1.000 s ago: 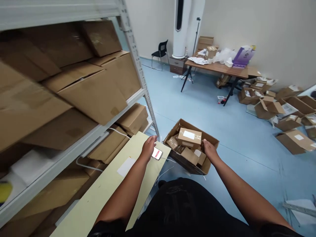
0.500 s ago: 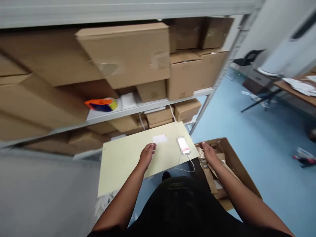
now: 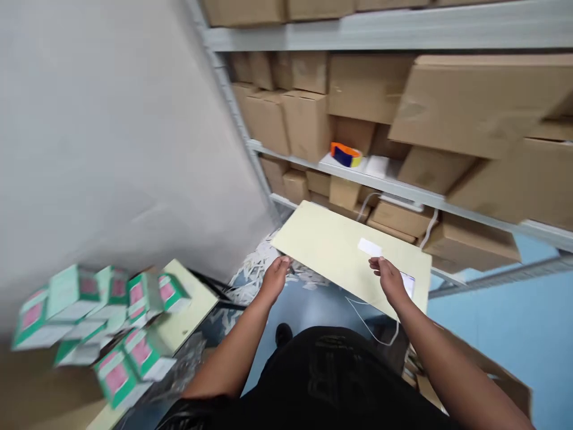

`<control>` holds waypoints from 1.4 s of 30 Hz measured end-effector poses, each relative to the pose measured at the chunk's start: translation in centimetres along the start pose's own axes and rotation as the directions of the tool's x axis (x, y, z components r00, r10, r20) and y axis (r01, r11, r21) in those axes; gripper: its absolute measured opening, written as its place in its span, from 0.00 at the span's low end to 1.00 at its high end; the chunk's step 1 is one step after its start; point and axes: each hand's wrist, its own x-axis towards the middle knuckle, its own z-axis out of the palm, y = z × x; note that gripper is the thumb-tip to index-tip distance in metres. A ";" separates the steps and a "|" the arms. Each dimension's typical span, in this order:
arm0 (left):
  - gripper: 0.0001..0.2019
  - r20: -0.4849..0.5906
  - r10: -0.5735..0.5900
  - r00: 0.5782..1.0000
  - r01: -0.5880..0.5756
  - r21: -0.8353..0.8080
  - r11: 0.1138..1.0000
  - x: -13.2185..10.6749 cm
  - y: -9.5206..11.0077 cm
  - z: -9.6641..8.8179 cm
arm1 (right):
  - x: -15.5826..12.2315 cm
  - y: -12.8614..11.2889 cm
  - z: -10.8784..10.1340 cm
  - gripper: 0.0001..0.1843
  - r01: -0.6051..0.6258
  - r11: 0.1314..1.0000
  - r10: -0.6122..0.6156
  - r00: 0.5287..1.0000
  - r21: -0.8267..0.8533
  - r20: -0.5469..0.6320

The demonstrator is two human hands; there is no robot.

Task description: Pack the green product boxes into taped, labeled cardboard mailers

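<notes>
My left hand (image 3: 276,276) hovers just off the front edge of a pale yellow board (image 3: 331,248), its fingers loosely curled together with nothing visible in them. Over the board's right part is my right hand (image 3: 385,276), its fingers half bent and a little apart, holding nothing that I can see. Close beyond its fingertips lies a small white slip (image 3: 370,246) on the board. A phone (image 3: 408,284) lies partly hidden behind my right wrist, and a white cable (image 3: 373,337) hangs in a loop below the board.
Metal shelving (image 3: 394,188) with cardboard boxes stands ahead, an orange, blue and yellow roll (image 3: 346,154) on its middle shelf. Green, white and pink cartons (image 3: 119,370) pile up at left. Paper scraps (image 3: 257,263) litter the floor; an open cardboard box (image 3: 501,382) sits at lower right.
The view has swung left, bringing the carton pile and wall into sight. My left hand has gone from over the board to its front edge; my right hand has come over the board.
</notes>
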 end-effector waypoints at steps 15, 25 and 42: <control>0.15 -0.474 0.011 0.881 0.043 0.103 0.994 -11.3 -10.0 -29.9 | -9.4 -5.3 34.3 0.30 0.286 0.939 -0.123 0.800 -0.193 0.588; 0.27 -0.660 0.412 0.628 0.298 0.693 0.656 -11.5 -8.1 -49.9 | -18.5 -6.6 49.9 0.32 0.334 0.922 -0.053 0.607 -0.194 0.793; 0.20 -0.801 0.122 0.586 0.685 0.571 0.452 -1.3 -9.9 -55.1 | -12.6 -7.6 59.4 0.31 0.430 0.884 0.044 0.317 -0.185 0.947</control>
